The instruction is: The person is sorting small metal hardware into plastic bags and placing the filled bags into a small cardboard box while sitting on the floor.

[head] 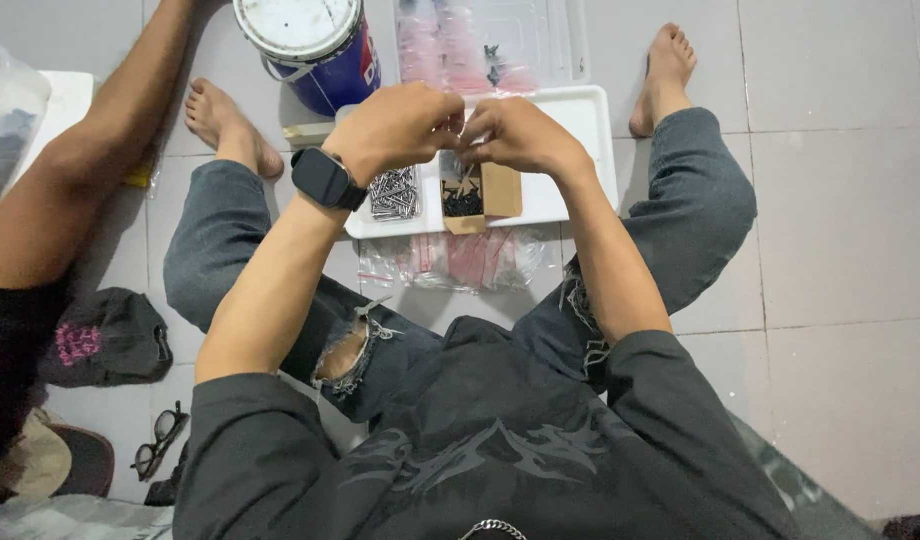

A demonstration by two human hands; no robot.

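Left hand (pixel 398 125) and right hand (pixel 520 132) pinch a small clear plastic bag (pixel 464 128) together; silver screws (pixel 395 193) and black screws (pixel 463 203) remain unbagged at 6 o'clock on the white rectangular plastic tray (pixel 580 150).

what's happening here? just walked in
A person sits cross-legged on a tiled floor, left hand and right hand raised together over a white tray, pinching something small that I can't make out. On the tray lie a pile of silver screws and an open cardboard box of dark screws. Small clear bags lie before the tray. Another person's arm reaches in at the left.
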